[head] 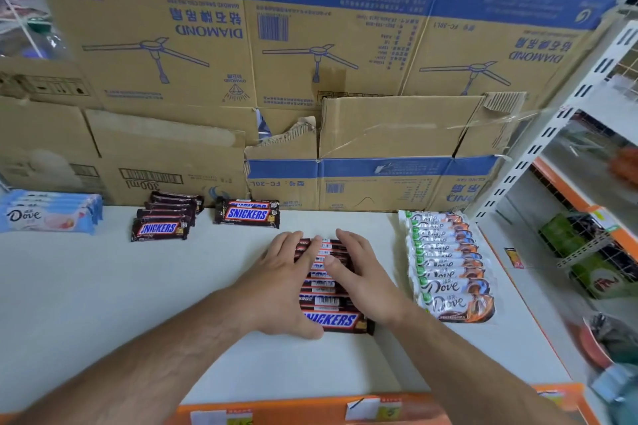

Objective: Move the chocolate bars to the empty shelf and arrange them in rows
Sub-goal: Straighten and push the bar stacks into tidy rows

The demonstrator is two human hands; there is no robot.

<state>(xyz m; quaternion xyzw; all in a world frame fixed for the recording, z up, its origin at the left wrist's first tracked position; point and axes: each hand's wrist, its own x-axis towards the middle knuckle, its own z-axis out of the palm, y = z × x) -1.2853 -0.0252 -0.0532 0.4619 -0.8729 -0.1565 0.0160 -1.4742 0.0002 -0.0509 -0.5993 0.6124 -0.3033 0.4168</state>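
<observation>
Both the left hand [286,286] and right hand [362,283] press the Snickers row [331,319], fingers [293,245] straight. Dove bars [448,272] lie right of the fingers.

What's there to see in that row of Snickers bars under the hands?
The row of Snickers bars lies on the white shelf, glossy dark brown wrappers overlapping like shingles, front to back. The nearest bar shows its blue logo; those behind show white barcode patches. The left hand and right hand rest flat on it, fingers straight, partly hiding it. It lies apart from the Dove row to its right.
</observation>
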